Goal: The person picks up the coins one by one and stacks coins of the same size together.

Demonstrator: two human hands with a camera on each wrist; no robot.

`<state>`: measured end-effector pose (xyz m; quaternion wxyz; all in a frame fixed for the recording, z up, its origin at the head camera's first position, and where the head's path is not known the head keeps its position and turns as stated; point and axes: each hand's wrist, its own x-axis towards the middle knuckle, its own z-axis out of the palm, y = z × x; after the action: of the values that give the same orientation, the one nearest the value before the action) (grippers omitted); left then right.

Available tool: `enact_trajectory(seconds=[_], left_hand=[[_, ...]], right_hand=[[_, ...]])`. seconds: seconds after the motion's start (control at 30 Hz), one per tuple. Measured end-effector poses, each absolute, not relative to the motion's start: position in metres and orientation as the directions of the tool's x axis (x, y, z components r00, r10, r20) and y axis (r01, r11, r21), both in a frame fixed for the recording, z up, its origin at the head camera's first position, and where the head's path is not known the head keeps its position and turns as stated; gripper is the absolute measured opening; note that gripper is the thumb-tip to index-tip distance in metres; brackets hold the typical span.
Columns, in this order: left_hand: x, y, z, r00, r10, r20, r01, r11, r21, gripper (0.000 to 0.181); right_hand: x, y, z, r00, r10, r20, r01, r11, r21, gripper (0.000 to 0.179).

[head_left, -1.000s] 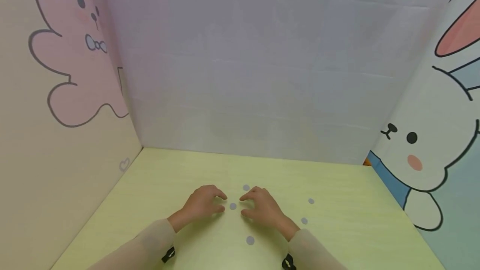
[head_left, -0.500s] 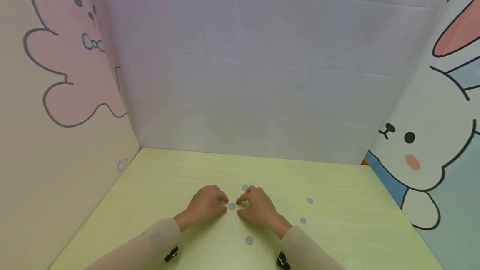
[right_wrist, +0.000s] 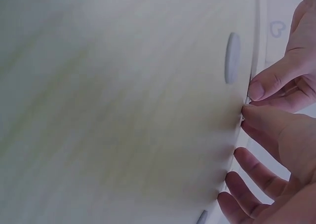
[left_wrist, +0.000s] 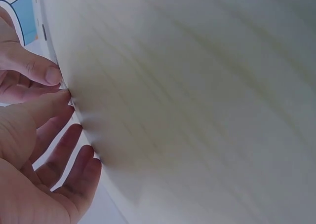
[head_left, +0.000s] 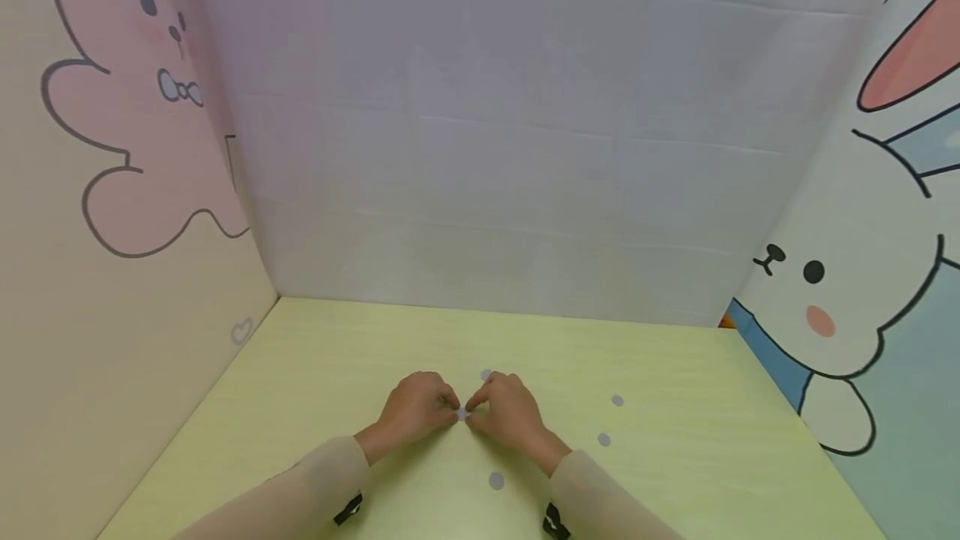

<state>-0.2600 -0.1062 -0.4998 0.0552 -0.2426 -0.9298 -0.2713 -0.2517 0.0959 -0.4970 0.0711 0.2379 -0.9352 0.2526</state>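
A small grey disc (head_left: 462,413) lies on the pale yellow tabletop (head_left: 375,340) between my two hands. My left hand (head_left: 415,407) has its thumb and index fingertips brought together at the disc's left edge. From the other side, my right hand (head_left: 512,415) pinches at the right edge in the same way. In both wrist views the fingertips of the two hands almost meet low against the table, and the disc is mostly hidden by them. The other fingers of my right hand (right_wrist: 291,150) are spread, their tips resting on the table.
More grey discs lie around: one behind my right hand (head_left: 486,374), a nearer disc (head_left: 497,481) in front, and a disc (head_left: 617,400) beside another disc (head_left: 604,439) to the right. A white back wall (head_left: 487,148) and cartoon-printed side walls enclose the table.
Both hands have moved inward toward each other, and their thumbs and index fingers have closed in on the middle disc. The discs appear to stay in place.
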Motion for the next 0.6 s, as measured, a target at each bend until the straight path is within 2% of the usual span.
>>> enact_trajectory(seconds=[0.17,0.6], left_hand=[[-0.259,-0.108,-0.499,-0.885,0.410,0.222,0.465,0.734,0.495,0.005],[-0.255,-0.121,-0.498,-0.888,0.395,0.236,0.459,0.729,0.508,0.009]], right_hand=[[-0.253,0.090,-0.498,-0.873,-0.401,0.276,-0.485,0.763,-0.428,0.005],[-0.248,0.076,-0.495,-0.891,-0.385,0.240,-0.454,0.759,-0.467,0.005]])
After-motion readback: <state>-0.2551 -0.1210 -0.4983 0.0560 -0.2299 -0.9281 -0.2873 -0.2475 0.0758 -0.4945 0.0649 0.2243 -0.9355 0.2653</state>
